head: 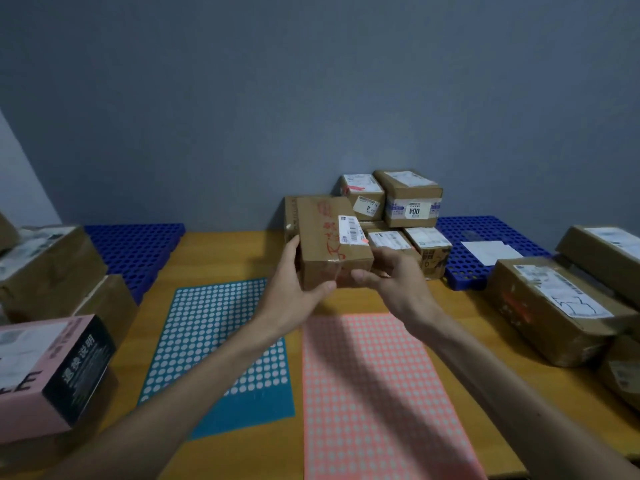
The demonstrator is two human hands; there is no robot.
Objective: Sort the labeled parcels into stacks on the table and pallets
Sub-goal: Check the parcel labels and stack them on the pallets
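A brown cardboard parcel with red writing and a white barcode label is held above the wooden table. My left hand grips its left side and near bottom edge. My right hand holds its right near corner, thumb on the front face. Just behind stands a stack of several labeled parcels at the inner end of the right blue pallet. A teal dotted mat and a pink dotted mat lie on the table below my arms.
A second blue pallet lies at the back left. Brown boxes and a pink-and-black box crowd the left edge. Large labeled parcels sit at the right. A white paper lies on the right pallet.
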